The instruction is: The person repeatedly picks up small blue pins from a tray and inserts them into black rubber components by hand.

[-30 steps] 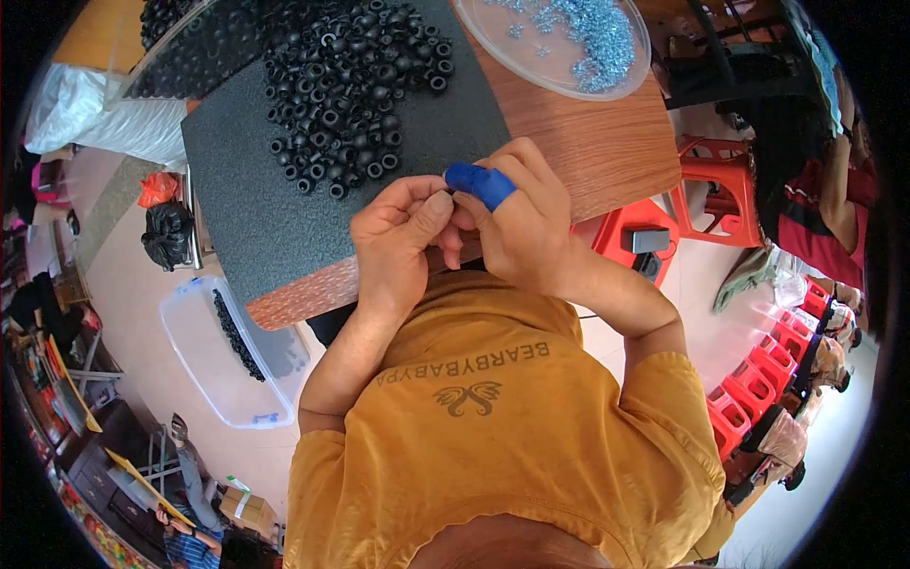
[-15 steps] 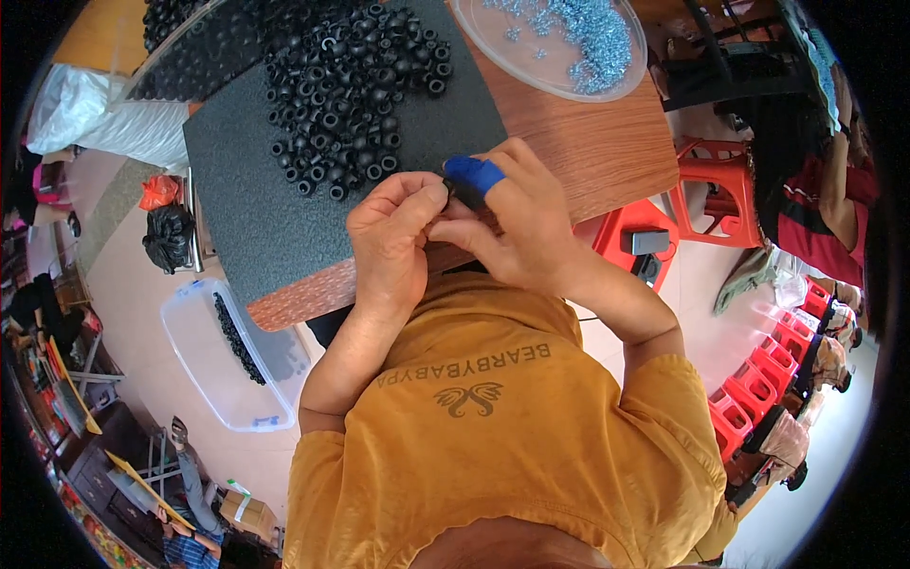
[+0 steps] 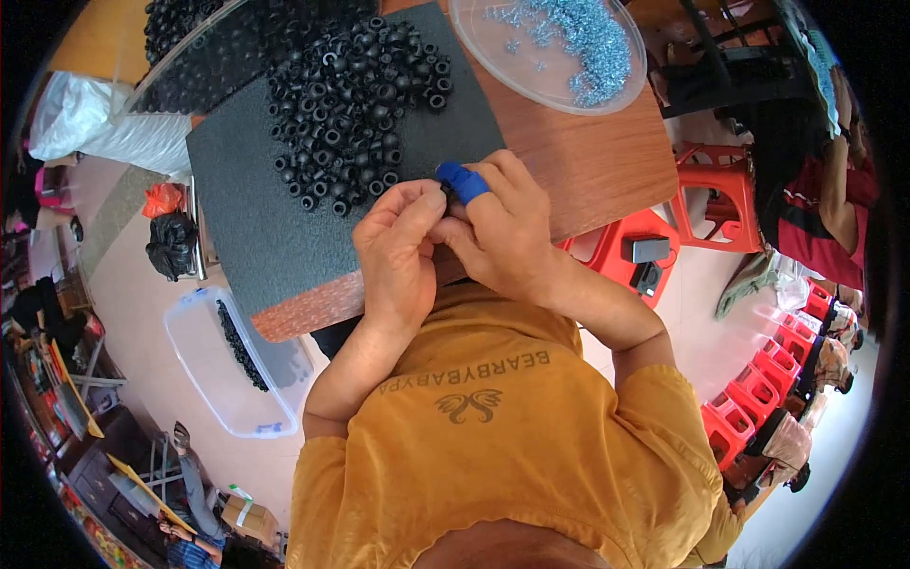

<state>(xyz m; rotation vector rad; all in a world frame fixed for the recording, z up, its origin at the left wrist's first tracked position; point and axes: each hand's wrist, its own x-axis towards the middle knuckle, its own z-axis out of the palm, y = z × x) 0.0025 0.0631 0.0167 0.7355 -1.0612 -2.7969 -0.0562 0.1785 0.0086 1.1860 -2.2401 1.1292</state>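
Note:
My left hand [image 3: 396, 248] is closed in a pinch over the near edge of the board, thumb against the fingers. A small black part [image 3: 448, 192], mostly hidden, shows between its fingertips and those of my right hand. My right hand [image 3: 507, 228] is also closed on it, its thumb and forefinger meeting my left fingertips. A blue wrap [image 3: 462, 180] covers that forefinger. Beyond my hands, a heap of small, round, hollow black parts [image 3: 351, 114] lies on a dark textured mat [image 3: 237, 218]. The held piece is too covered to show its full shape.
A clear round tray [image 3: 531, 90] with small shiny light-blue pieces sits at the far right of the wooden tabletop [image 3: 588, 171]. Red stools [image 3: 716, 190] stand to the right. On the floor at left lies a clear plastic bin [image 3: 190, 365] with black pieces. Other people sit farther off.
My right fingers have drawn in, and the thumb and wrapped forefinger now sit closer to my left fingertips. The view has shifted slightly; the heap looks the same.

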